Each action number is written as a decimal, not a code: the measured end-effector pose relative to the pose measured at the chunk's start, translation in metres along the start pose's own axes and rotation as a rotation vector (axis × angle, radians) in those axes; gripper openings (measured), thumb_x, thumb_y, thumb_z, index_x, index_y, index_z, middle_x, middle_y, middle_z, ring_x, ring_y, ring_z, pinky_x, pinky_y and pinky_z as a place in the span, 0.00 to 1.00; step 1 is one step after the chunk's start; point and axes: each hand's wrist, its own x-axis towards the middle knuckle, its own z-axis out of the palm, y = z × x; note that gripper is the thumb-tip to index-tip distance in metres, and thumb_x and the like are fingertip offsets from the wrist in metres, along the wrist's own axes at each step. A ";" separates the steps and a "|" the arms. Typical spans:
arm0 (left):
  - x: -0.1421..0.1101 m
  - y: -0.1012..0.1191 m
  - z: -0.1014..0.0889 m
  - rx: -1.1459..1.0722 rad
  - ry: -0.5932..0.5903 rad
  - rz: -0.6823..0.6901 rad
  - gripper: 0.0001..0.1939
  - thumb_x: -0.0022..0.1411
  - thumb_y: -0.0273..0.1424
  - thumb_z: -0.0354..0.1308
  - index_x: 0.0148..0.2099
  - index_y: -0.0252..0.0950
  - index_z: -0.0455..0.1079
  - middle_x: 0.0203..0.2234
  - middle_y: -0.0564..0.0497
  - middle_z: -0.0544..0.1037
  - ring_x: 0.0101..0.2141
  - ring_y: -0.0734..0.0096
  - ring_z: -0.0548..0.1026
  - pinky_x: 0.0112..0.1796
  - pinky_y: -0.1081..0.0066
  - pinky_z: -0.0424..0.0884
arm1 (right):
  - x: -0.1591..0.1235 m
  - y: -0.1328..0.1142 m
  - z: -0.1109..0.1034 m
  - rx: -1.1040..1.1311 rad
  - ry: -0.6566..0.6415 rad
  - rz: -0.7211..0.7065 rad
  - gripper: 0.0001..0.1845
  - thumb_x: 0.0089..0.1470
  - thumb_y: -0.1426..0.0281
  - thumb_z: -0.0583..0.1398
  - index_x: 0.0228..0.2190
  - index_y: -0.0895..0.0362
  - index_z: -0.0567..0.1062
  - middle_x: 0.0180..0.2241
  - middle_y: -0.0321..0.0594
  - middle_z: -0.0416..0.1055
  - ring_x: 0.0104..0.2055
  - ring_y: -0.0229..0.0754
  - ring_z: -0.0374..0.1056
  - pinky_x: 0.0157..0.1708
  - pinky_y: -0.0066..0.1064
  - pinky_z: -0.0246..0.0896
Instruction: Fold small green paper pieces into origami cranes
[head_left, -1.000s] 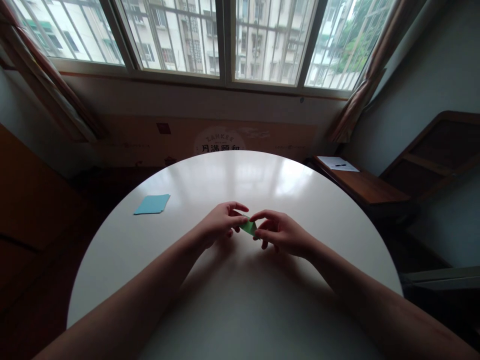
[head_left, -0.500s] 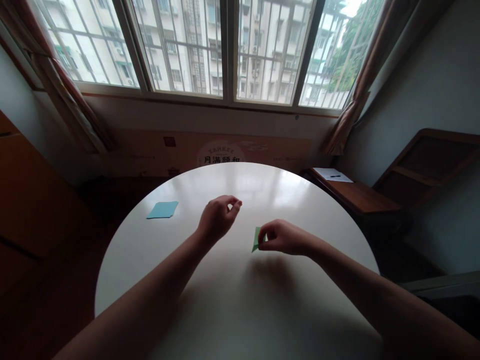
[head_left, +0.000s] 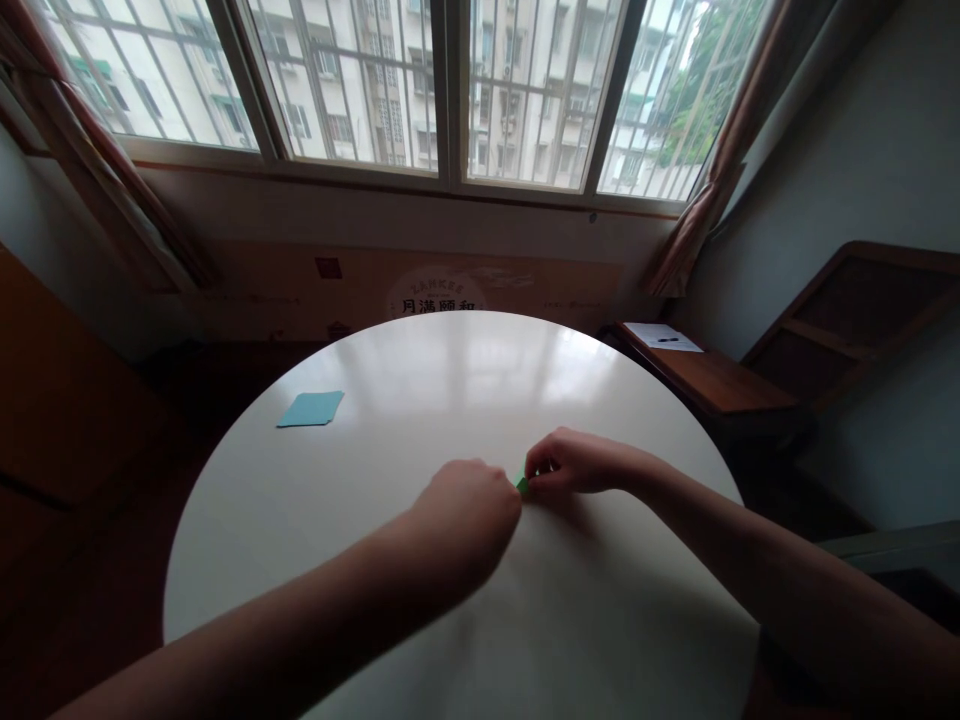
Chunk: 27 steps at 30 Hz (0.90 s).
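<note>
Two hands [head_left: 517, 487] on green paper [head_left: 522, 486]
The right pinches it; I can't tell the left's grip, near frame centre.

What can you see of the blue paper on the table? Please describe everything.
The blue paper is light blue and four-sided, apparently a few thin sheets, their right corners slightly out of line. It lies flat on the round white table, toward its far left edge, beyond the left hand. No hand touches it.

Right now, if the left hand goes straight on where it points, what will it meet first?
The small green paper, pinched by the right hand; the left hand seems at its edge, though depth is unclear.
</note>
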 end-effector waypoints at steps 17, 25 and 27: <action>-0.017 0.036 0.071 0.220 0.503 0.090 0.16 0.67 0.30 0.50 0.52 0.33 0.74 0.52 0.43 0.78 0.52 0.48 0.75 0.46 0.56 0.70 | 0.011 0.005 -0.008 -0.125 -0.137 -0.154 0.09 0.60 0.70 0.58 0.28 0.58 0.73 0.28 0.35 0.70 0.29 0.34 0.61 0.28 0.27 0.50; -0.007 0.026 0.069 0.064 0.370 0.080 0.15 0.67 0.33 0.51 0.51 0.35 0.73 0.53 0.41 0.77 0.53 0.43 0.74 0.45 0.53 0.75 | 0.014 0.009 -0.005 -0.086 -0.126 -0.077 0.09 0.61 0.65 0.59 0.33 0.57 0.75 0.29 0.35 0.73 0.30 0.35 0.63 0.29 0.27 0.51; -0.006 0.025 0.070 0.061 0.370 0.087 0.15 0.67 0.33 0.51 0.51 0.35 0.73 0.53 0.41 0.77 0.52 0.43 0.75 0.44 0.53 0.76 | 0.013 0.008 -0.005 -0.092 -0.108 -0.068 0.09 0.61 0.66 0.59 0.31 0.57 0.75 0.28 0.35 0.73 0.29 0.35 0.63 0.29 0.27 0.51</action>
